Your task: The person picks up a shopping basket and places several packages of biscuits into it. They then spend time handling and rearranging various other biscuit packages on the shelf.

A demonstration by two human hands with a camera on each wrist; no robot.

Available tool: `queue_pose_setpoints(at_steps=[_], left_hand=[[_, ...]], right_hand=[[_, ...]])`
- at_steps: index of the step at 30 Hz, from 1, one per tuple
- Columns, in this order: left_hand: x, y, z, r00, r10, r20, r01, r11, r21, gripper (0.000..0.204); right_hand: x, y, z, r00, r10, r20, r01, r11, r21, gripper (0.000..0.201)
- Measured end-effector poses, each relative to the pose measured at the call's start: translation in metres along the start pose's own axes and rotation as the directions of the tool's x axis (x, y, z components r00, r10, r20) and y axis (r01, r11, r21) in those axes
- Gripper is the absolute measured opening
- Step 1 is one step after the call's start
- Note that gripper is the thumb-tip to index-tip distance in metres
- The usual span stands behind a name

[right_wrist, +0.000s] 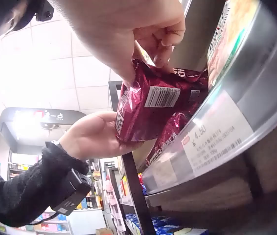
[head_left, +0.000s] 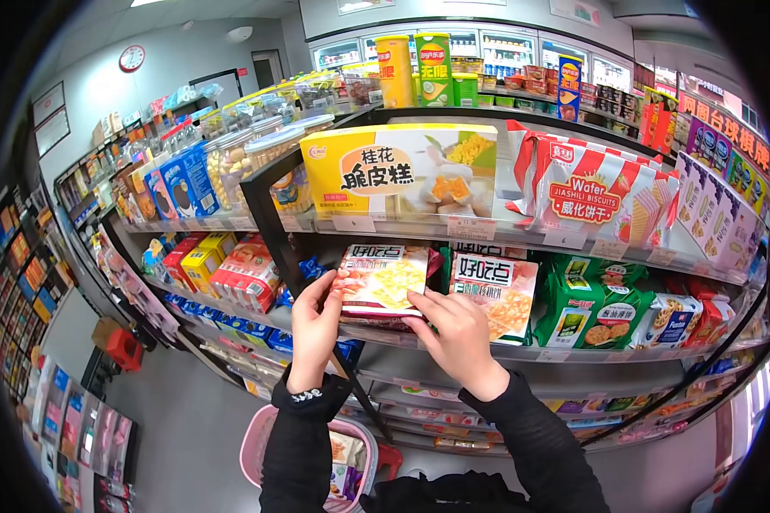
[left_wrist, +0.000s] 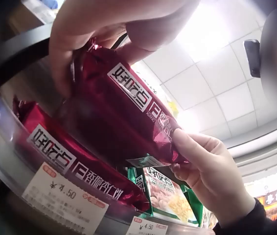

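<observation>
A dark red biscuit packet (head_left: 383, 278), printed with pictures of crackers, is held between both hands at the middle shelf's front edge. My left hand (head_left: 313, 321) grips its left end, with the thumb along the side. At the other end, my right hand (head_left: 458, 338) pinches the crimped wrapper corner, seen close in the left wrist view beside the packet (left_wrist: 124, 107). A barcode shows on the packet's end (right_wrist: 162, 97) in the right wrist view. Another dark red packet (left_wrist: 75, 159) lies on the shelf just below the held one.
More biscuit packs (head_left: 494, 291) and green packs (head_left: 595, 312) stand to the right on this shelf. Price tags (left_wrist: 65, 198) line its edge. Above are a yellow cake box (head_left: 342, 171) and a red-striped wafer bag (head_left: 586, 188). A pink basket (head_left: 259, 440) with goods stands below.
</observation>
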State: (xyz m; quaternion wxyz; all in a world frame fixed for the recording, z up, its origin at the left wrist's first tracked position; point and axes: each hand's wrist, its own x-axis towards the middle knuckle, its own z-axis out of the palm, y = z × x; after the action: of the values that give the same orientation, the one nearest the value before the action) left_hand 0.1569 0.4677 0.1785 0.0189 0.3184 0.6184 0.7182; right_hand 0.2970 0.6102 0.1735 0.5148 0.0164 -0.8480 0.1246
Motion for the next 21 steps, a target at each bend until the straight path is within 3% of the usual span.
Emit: queue_pose_setpoints(at_steps=[2, 5, 9, 13, 15, 17, 20, 21], left_hand=[[-0.002, 0.001, -0.002, 0.995, 0.092, -0.028, -0.09, 0.993, 0.07, 0.033], [-0.004, 0.008, -0.002, 0.996, 0.091, 0.002, -0.091, 0.991, 0.098, 0.033], [-0.001, -0.002, 0.001, 1.0, -0.005, 0.013, 0.004, 0.997, 0.08, 0.033], [0.006, -0.018, 0.007, 1.0, 0.01, 0.001, -0.01, 1.0, 0.028, 0.033], [0.011, -0.019, 0.01, 0.999, -0.046, 0.014, 0.045, 0.999, 0.019, 0.034], [0.016, -0.022, 0.01, 0.998, -0.052, 0.021, 0.052, 0.999, 0.008, 0.035], [0.02, -0.026, 0.01, 1.0, -0.019, 0.006, 0.018, 0.982, 0.19, 0.04], [0.022, -0.029, 0.009, 1.0, 0.002, -0.008, 0.001, 0.943, 0.332, 0.04]], right_hand=[[-0.001, 0.002, 0.002, 1.0, 0.005, -0.015, -0.005, 1.0, 0.029, 0.03], [-0.004, 0.003, 0.007, 0.999, 0.033, -0.032, -0.03, 0.996, 0.088, 0.028], [-0.009, 0.012, 0.01, 0.997, 0.075, -0.016, -0.073, 0.993, 0.091, 0.026], [-0.01, 0.015, 0.011, 0.996, 0.086, -0.01, -0.085, 0.996, 0.023, 0.026], [-0.009, 0.014, 0.01, 0.996, 0.088, 0.005, -0.088, 0.996, 0.003, 0.026], [-0.007, 0.013, 0.007, 0.99, 0.119, 0.077, -0.117, 0.993, -0.033, 0.027], [-0.006, 0.014, 0.003, 0.985, 0.115, 0.131, -0.115, 0.993, -0.01, 0.032], [-0.005, 0.013, -0.002, 0.969, 0.171, 0.177, -0.178, 0.984, 0.021, 0.041]])
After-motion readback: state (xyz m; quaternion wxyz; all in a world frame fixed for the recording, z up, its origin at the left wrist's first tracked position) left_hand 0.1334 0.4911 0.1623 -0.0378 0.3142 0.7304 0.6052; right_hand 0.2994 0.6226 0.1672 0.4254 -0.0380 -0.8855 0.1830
